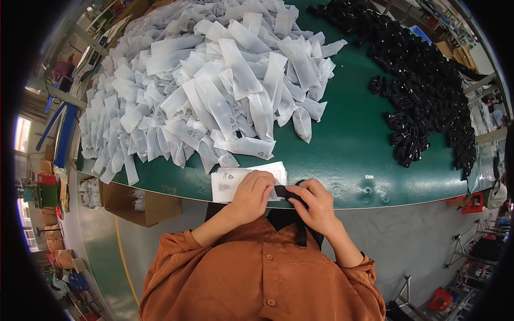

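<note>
A flat stack of white frosted plastic bags (220,188) lies at the table's near edge, in front of me. My left hand (247,197) rests on the stack, its fingers closed at the right end of the top bag. My right hand (316,206) grips a bundled black cable (284,191) between thumb and fingers. One end of that bundle points left and touches the bag's end beside my left fingertips. My fingers hide part of the bag's opening, so how far the bundle reaches inside is unclear.
A large heap of filled white bags (235,69) covers the left and middle of the green table (353,107). Many black cable bundles (423,91) are piled along its right side. Below the left edge stands an open cardboard box (126,206) with white bags inside.
</note>
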Demonstrator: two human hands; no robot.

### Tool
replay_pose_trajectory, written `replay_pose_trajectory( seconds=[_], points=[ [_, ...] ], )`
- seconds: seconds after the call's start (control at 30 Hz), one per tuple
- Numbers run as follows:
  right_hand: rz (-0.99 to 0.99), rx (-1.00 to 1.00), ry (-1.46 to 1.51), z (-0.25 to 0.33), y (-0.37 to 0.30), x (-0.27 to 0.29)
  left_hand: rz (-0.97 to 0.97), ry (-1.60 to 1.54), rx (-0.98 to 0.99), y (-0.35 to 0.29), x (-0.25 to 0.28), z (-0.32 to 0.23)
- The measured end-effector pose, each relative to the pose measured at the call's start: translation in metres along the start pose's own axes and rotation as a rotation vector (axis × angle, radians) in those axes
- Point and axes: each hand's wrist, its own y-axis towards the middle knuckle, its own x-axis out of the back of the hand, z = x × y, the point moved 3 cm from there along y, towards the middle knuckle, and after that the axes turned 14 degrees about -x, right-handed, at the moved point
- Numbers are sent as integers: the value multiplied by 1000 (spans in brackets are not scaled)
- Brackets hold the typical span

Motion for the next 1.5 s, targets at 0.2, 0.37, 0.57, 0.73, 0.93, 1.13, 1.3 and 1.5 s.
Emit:
replay_pose_trajectory(
  seconds=[0.2, 0.37, 0.57, 0.73, 0.93, 1.13, 1.3, 1.5],
  points=[
    [262, -712, 593, -16, -9, -6, 103, -32, -170, 13, 10, -10],
    [318, -1011, 1090, -14, -16, -11, 97, -39, -215, 24, 13, -15],
    [-65, 19, 266, 8, -16, -4, 106, -92, -106, 36, 15, -14],
    [-137, 244, 167, 15, 3, 17, 95, -190, -59, 50, 22, -16],
    [-57, 426, 349, 17, 17, 40, 100, -269, 29, 63, 31, -10],
    [-167, -25, 488, 10, 19, 32, 99, -369, 34, 84, 28, -22],
    [-251, 177, 406, 23, 33, 46, 41, -465, 85, 104, 34, -12],
    [-687, -56, -159, -29, 49, 103, -522, -633, 239, 161, 94, 49]
  ],
)
